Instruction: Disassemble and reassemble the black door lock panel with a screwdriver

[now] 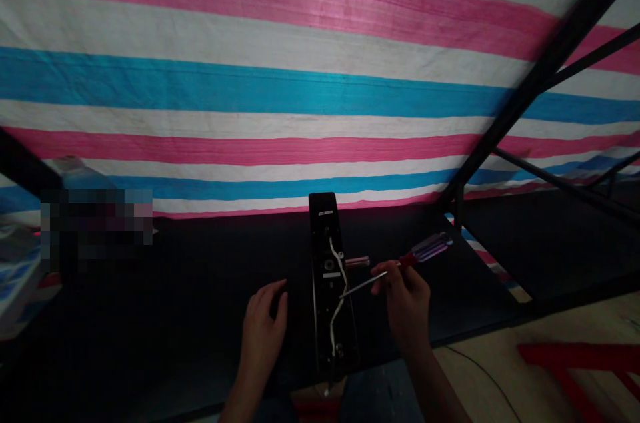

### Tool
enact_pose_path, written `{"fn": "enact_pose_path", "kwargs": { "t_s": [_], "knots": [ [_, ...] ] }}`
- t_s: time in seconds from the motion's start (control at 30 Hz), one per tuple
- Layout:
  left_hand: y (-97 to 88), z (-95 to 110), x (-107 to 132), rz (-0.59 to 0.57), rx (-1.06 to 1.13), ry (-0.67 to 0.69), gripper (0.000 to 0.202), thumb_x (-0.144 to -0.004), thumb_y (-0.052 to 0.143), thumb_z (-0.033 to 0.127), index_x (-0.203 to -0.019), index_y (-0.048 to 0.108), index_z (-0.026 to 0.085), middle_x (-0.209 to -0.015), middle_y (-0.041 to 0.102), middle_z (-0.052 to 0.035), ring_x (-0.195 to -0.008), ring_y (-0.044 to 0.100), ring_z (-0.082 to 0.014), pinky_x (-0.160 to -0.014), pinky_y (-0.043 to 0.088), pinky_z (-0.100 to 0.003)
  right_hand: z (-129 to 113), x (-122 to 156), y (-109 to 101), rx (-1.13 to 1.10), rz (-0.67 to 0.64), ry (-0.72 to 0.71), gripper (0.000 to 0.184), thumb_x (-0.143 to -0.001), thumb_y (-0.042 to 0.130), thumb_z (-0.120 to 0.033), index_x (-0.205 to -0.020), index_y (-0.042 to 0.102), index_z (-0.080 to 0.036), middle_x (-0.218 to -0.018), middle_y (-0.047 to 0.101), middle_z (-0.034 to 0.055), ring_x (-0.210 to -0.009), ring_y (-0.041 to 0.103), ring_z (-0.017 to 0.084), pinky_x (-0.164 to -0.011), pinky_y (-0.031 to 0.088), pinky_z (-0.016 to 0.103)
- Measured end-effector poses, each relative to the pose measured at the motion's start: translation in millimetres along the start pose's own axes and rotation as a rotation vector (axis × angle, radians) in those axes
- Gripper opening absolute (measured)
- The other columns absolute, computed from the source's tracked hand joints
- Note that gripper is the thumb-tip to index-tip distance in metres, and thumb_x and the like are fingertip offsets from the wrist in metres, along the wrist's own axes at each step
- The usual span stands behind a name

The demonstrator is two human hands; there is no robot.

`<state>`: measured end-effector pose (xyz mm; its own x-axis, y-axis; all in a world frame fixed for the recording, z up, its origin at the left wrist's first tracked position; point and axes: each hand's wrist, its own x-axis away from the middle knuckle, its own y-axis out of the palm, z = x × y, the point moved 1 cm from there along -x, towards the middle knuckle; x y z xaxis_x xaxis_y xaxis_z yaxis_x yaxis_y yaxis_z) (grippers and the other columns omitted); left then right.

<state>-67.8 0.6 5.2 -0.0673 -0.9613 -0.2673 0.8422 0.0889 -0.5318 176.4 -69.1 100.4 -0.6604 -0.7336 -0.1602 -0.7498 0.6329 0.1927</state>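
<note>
A long black panel, apparently a door-lock housing (pixel 323 310), lies lengthwise on the dark table, with a white cable (pixel 337 323) running along its face. My right hand (pixel 407 303) grips a screwdriver (pixel 370 282) by the front of its red and clear handle, right of the housing. The shaft points left, and its tip is over the cable near the housing's middle; whether it touches is unclear. My left hand (pixel 263 320) rests on the table left of the housing, apart from it, thumb and fingers slightly apart, nothing plainly held. A reddish metallic bar or handle (pixel 357 262) sticks out from the housing's right side.
A striped pink, white and blue sheet (pixel 310 96) hangs behind the black table (pixel 210 263). Black metal frame bars (pixel 525 93) slant at right. A red stool-like frame (pixel 580 356) stands on the floor at lower right, near a thin cable (pixel 487 376). The far left is pixelated.
</note>
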Motion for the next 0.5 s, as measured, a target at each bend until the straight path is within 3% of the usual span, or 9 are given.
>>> {"fn": "enact_pose_path", "kwargs": {
  "t_s": [0.1,0.23,0.37,0.5],
  "knots": [
    [-9.3,-15,-20,-0.122,-0.155,0.105,0.034,-0.089,0.057,0.036,-0.117,0.073,0.024,-0.111,0.07,-0.01,-0.103,0.064,-0.0317,-0.093,0.053,-0.051,20,20,-26,-0.067,0.068,0.154,0.035,-0.081,0.076,-0.05,-0.074,0.071,-0.017,-0.073,0.072,0.0065,-0.05,0.059,0.013,-0.049,0.048,0.026],
    [-3.0,-19,-35,-0.239,-0.239,0.238,0.031,-0.089,0.06,0.034,-0.115,0.075,0.031,-0.104,0.069,-0.0072,-0.096,0.062,-0.0287,-0.087,0.053,-0.045,41,51,-46,-0.147,0.188,0.281,0.034,-0.076,0.08,-0.051,-0.074,0.072,-0.019,-0.072,0.072,0.006,-0.049,0.057,0.012,-0.047,0.047,0.024],
    [6.1,-12,-40,-0.273,-0.32,0.252,0.023,-0.09,0.06,0.035,-0.1,0.08,0.029,-0.091,0.069,-0.0057,-0.086,0.061,-0.0261,-0.078,0.05,-0.04,45,66,-53,-0.168,0.204,0.336,0.033,-0.077,0.079,-0.051,-0.077,0.073,-0.019,-0.076,0.073,0.0066,-0.054,0.06,0.013,-0.051,0.05,0.025],
    [7.4,-9,-43,-0.286,-0.315,0.222,0.023,-0.09,0.059,0.033,-0.095,0.08,0.026,-0.089,0.071,-0.0058,-0.087,0.062,-0.0266,-0.078,0.047,-0.04,36,59,-51,-0.255,0.194,0.363,0.034,-0.072,0.084,-0.048,-0.077,0.072,-0.017,-0.076,0.073,0.0046,-0.054,0.061,0.011,-0.053,0.05,0.023]
  ]
}}
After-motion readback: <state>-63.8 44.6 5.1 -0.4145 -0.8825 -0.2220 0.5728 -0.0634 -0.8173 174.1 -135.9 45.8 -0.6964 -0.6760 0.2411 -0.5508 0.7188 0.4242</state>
